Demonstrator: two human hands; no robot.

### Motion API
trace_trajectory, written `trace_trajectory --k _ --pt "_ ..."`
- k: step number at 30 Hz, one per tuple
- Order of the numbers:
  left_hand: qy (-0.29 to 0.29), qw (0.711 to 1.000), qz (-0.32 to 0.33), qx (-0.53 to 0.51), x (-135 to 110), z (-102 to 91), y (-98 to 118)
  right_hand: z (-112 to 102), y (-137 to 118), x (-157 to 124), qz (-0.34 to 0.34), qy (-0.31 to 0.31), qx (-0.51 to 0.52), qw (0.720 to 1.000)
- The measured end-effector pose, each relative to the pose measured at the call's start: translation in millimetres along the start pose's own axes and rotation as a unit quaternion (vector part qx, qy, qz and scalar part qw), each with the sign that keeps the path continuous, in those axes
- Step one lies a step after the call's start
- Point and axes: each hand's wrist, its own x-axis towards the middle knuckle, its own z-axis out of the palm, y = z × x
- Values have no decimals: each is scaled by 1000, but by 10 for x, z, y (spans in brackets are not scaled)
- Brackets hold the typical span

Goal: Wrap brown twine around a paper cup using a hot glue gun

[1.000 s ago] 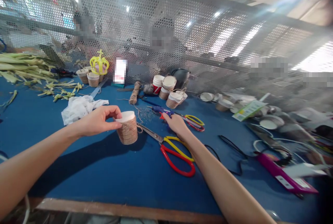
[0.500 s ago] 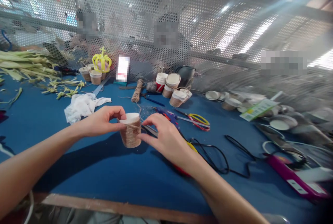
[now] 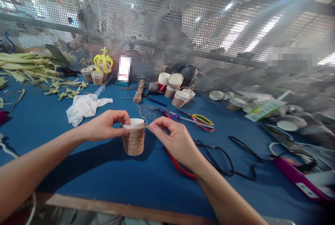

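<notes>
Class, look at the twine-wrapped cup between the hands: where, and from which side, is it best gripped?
Probably pinch the cup by its rim from the left, where the left hand is: the open top offers a thin edge, while the right hand holds the twine on the other side.

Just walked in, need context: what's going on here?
A person is working bare-handed at a blue table. The left grip pinches the rim of a twine-wrapped cup. The right grip pinches a strand of twine at the cup's upper edge; the strand leads back to a twine bundle. A blue glue gun lies behind the right grip, not in use, and red-handled scissors lie partly hidden under that arm.
</notes>
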Motion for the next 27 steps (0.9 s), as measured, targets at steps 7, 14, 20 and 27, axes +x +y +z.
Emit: trace_trajectory --k 7,14,20,27 --pt "-20 997 -9 -76 -15 -4 6 -6 38 -12 8 -7 1 1000" --pt "-34 991 -29 -130 -22 -6 32 -20 17 -51 -5 -18 5 1000" --pt "-36 990 -35 -134 -26 -17 21 -37 -8 -83 -10 -27 11 1000" --pt "-42 988 -33 -146 -27 -24 13 -49 -7 -90 -4 -39 27 999"
